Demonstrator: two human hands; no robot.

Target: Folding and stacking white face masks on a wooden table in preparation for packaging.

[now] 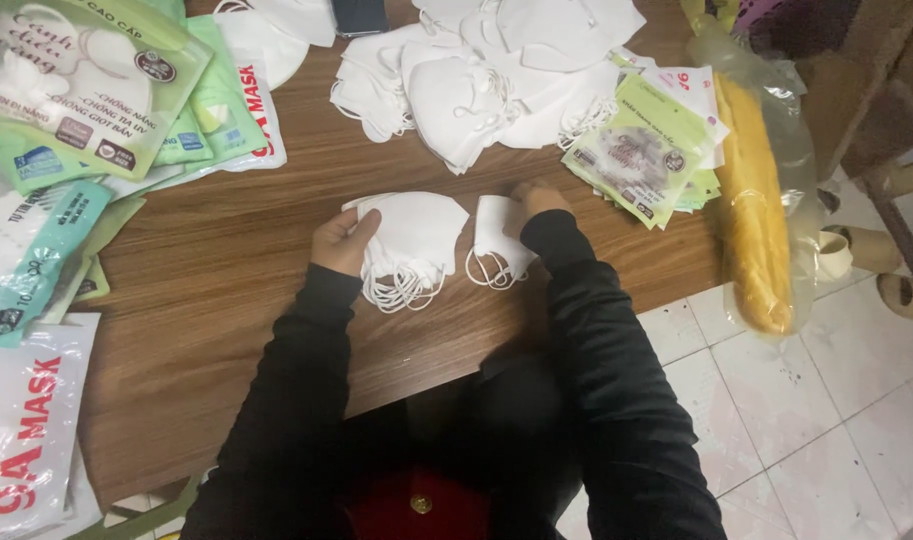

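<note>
On the brown wooden table (226,290) my left hand (342,240) grips the left edge of a small stack of folded white face masks (416,232), whose ear loops hang toward me. My right hand (534,200) pinches the top of a single folded white mask (491,240) that lies just right of the stack, its loops curled on the wood. Both arms wear black sleeves. A big loose heap of white masks (486,80) lies farther back on the table.
Green and white printed mask packets (86,90) cover the table's left side. Another pile of packets (646,150) sits at the right edge. A clear bag of yellow material (756,200) stands beside the table over the white tiled floor (826,400).
</note>
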